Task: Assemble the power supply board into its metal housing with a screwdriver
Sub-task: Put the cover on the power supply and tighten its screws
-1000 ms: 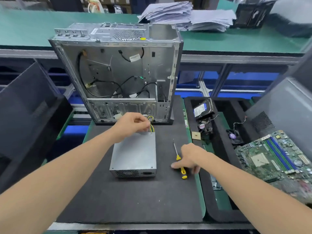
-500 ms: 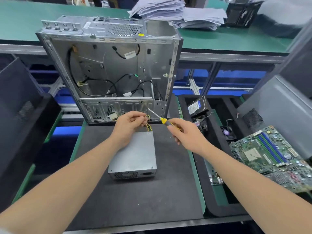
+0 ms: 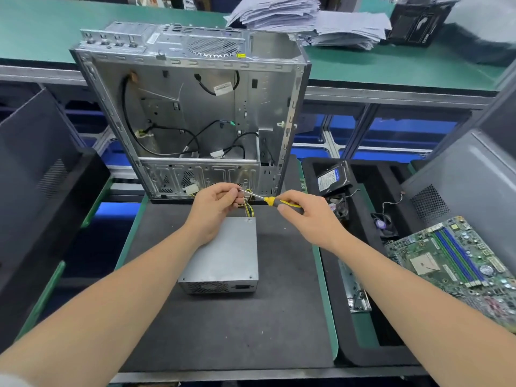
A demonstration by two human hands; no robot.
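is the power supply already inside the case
No, the power supply lies on the black mat in front of the open case, outside it.

I see a green counter at twelve o'clock carrying stacked papers; a dark panel stands at nine.

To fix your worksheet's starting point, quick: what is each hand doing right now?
Left hand: closed, pinching the wires of the power supply.
Right hand: closed, holding the screwdriver by its yellow handle.
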